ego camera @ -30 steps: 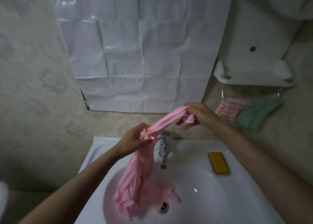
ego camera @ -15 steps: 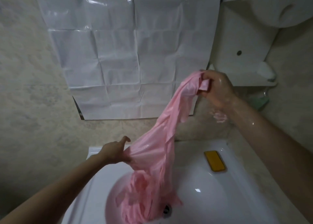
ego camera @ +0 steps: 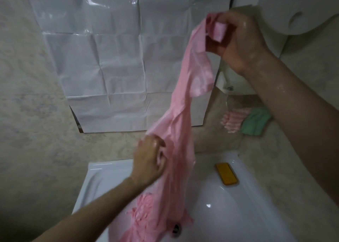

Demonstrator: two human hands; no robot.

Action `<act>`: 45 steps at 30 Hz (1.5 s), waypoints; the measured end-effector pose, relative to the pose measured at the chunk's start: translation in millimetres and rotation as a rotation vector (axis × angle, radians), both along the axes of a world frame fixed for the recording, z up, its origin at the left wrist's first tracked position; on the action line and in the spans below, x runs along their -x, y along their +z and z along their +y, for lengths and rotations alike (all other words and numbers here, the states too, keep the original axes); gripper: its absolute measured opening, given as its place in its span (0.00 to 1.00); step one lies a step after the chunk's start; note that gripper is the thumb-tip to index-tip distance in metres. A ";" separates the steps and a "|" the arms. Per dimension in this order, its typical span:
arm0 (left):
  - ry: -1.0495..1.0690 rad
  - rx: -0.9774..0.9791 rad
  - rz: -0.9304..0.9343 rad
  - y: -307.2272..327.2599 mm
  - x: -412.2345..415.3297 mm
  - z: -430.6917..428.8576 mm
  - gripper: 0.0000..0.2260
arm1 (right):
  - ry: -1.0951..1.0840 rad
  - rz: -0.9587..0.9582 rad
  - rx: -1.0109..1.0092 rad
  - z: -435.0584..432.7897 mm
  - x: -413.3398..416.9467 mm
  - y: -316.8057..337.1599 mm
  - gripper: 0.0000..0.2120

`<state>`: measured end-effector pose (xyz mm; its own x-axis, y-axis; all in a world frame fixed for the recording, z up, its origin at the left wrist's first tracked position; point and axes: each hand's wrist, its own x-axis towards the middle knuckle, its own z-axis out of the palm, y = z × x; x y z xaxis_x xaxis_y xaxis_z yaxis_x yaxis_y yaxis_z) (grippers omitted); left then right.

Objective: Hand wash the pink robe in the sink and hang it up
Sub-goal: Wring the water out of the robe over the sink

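Head cam: right hand (ego camera: pixel 236 40) is up high at the right, in front of a white wall fixture (ego camera: pixel 293 12). Its fingers are curled tight round the top end of the robe (ego camera: pixel 181 150), and a short pink tab sticks out between thumb and fingers. The back of the hand and the forearm glint wet.

Left hand (ego camera: pixel 148 161) is lower, above the back rim of the sink (ego camera: pixel 229 205). Its fingers are curled in, pinching the robe's left edge about midway down. The hand is slightly blurred, so exact finger placement is unclear.

Robe hangs in a long twisted strip from right hand down past left hand. A loose flap droops just below the right hand. The bottom end is bunched in the basin, touching the drain (ego camera: pixel 175 229) and partly covering it.

Yellow bar (ego camera: pixel 226 175) lies flat on the sink ledge to the right of the robe, apart from it.

Creased white sheet (ego camera: pixel 110 58) covers the wall behind. A striped pink cloth (ego camera: pixel 233 119) and a green cloth (ego camera: pixel 255 120) hang side by side under the fixture, partly behind the right forearm.
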<state>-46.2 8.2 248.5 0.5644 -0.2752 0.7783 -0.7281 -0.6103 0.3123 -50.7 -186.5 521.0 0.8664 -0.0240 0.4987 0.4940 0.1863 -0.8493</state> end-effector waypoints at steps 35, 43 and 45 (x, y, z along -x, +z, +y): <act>-0.256 0.202 0.722 15.3 -32.9 -3.5 0.19 | -0.299 0.040 0.667 16.4 -17.5 -121.5 0.09; -0.155 0.222 0.794 -40.7 -42.4 22.0 0.16 | -0.514 0.008 0.447 -20.7 -12.1 -56.8 0.12; -0.076 0.245 0.737 -20.4 -57.6 35.5 0.13 | -0.533 0.026 0.478 -35.1 -10.3 -58.2 0.11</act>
<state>11.4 43.7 228.1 0.9459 -0.2027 0.2533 -0.3176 -0.4184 0.8509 -40.4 -221.6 462.9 0.8094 -0.2316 0.5397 0.3922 -0.4707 -0.7903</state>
